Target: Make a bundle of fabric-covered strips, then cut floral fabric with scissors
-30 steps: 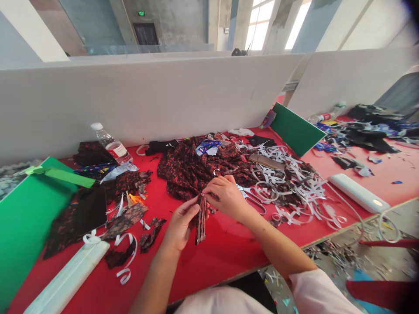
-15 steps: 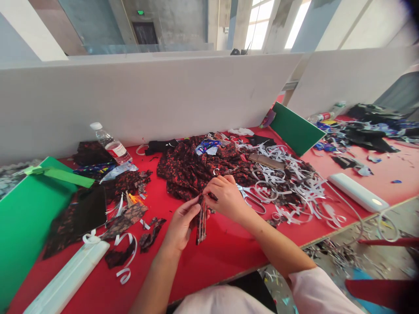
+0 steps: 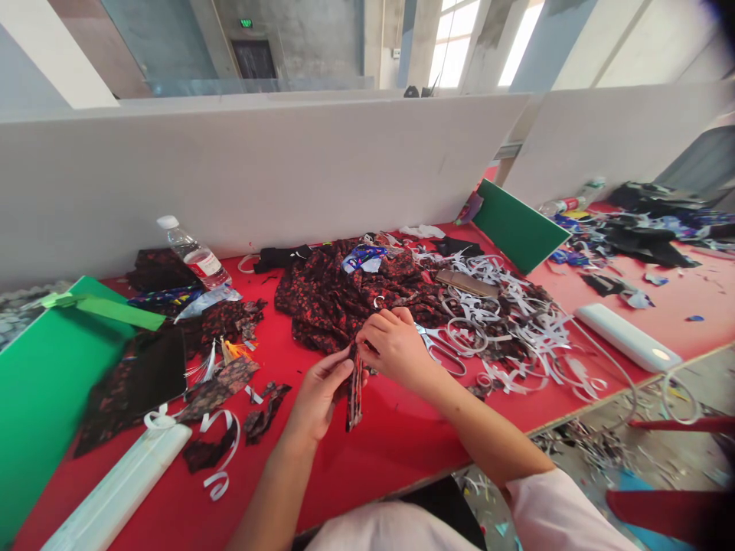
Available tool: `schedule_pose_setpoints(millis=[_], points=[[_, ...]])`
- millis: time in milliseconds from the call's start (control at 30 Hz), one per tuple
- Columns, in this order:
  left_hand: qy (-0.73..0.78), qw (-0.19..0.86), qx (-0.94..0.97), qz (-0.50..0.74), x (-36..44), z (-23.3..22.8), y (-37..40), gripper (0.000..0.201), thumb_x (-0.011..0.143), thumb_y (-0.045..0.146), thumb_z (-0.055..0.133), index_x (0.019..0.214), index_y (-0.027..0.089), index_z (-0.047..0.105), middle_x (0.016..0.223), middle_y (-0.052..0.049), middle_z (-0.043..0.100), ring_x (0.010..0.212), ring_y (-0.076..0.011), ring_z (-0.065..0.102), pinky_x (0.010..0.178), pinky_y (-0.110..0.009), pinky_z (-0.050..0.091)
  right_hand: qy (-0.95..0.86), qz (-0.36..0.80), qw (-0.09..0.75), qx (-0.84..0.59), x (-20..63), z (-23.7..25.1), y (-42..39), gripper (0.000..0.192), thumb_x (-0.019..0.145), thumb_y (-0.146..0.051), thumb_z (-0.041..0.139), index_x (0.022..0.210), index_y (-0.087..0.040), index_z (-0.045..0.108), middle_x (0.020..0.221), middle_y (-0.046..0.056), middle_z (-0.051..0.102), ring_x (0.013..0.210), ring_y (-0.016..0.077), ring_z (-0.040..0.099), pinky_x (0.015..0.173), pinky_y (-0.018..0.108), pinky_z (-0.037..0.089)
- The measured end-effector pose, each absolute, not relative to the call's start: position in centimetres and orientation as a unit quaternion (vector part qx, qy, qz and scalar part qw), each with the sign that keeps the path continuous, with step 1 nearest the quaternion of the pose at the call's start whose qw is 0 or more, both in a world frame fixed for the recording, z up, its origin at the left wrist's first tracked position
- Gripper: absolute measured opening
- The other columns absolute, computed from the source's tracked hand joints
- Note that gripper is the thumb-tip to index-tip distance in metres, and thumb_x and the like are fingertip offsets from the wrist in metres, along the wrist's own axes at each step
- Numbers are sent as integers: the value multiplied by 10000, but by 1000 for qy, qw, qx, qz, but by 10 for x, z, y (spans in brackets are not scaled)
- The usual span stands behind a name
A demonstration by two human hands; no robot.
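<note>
Both hands pinch a folded strip of dark floral fabric [image 3: 354,386] above the red tabletop [image 3: 390,451]; left hand [image 3: 318,394] fingers and right hand [image 3: 396,348] fingers clamp its upper end; pleating appears under way, scissors [image 3: 442,348] lying unused beside

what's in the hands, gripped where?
Folded fabric strip: left hand and right hand both pinch its upper end; the rest hangs free.

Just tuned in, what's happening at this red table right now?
A person is pinching a narrow folded strip of dark red-patterned fabric between both hands: the left hand grips it from the side, the right hand holds its top. Scissors lie just right of the hands, beside a pile of white paper strips, all on the red table.
</note>
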State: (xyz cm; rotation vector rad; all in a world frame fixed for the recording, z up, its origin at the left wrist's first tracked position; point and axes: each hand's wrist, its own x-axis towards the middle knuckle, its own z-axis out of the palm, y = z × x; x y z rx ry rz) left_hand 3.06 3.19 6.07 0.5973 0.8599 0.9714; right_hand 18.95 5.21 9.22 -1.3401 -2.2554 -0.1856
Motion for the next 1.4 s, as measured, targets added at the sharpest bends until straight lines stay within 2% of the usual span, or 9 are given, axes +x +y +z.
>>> schedule_pose_setpoints(millis=[233,533,867,1067,1400], points=[[403,753,281,438,28,62,31,383,627,244,751,988,154,660,797,-53,711,729,-197,676,743,-329,513,-838,-71,242,-485,191,94,52,104,800,-189,504,755,-200,598,766,27,592,771,166,470,770,341,253],[388,761,290,432,27,60,30,344,672,238,721,1000,160,652,807,-51,713,727,-196,676,742,-340,519,-832,-29,272,-483,190,95,53,88,736,-130,531,720,-198,585,745,10,587,748,153,481,759,312,265],[345,788,269,432,25,64,32,398,713,239,681,1102,191,611,914,-77,711,824,-223,674,769,-352,523,-770,87,382,-504,197,95,59,58,752,-137,563,720,-185,572,748,-8,605,756,133,534,738,275,307],[371,759,279,457,27,62,32,400,681,237,712,1068,180,631,873,-60,713,780,-204,676,742,-319,523,-803,42,350,-481,193,96,53,45,777,-195,576,764,-206,618,805,5,626,791,145,530,770,303,284],[393,738,286,468,32,61,30,402,637,237,744,1022,167,656,831,-46,718,736,-185,677,758,-319,514,-810,-26,305,-500,189,91,52,56,739,-174,555,723,-208,596,754,6,599,765,156,493,739,319,264]])
